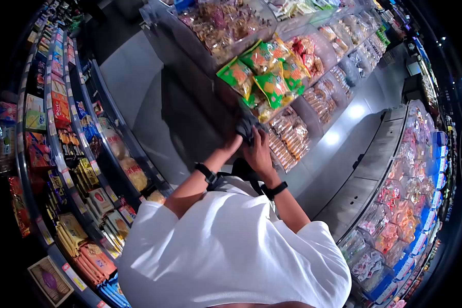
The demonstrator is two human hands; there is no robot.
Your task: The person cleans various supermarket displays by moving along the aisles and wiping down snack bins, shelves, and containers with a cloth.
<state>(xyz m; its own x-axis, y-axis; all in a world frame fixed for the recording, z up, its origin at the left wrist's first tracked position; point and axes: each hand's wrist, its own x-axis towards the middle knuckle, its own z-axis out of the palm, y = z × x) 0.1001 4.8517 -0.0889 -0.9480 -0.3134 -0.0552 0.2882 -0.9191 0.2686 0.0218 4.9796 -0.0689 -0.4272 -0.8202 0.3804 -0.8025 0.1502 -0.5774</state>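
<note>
In front of my chest, at the near corner of a snack display, both hands are close together on a crumpled dark cloth. My left hand is closed on its near left side, with the fingers partly hidden by the dark fabric. Bent over its right side are the fingers of my right hand, closed on it. Just beyond lie green and yellow snack bags in a clear bin. Packs of brown stick-shaped snacks sit right of my right hand. Each wrist wears a dark band.
Shelves of boxed and bagged snacks curve along my left. On the right, a long counter carries clear bins of wrapped sweets. Grey tiled floor runs between the shelves and the central display. More clear bins continue beyond the green bags.
</note>
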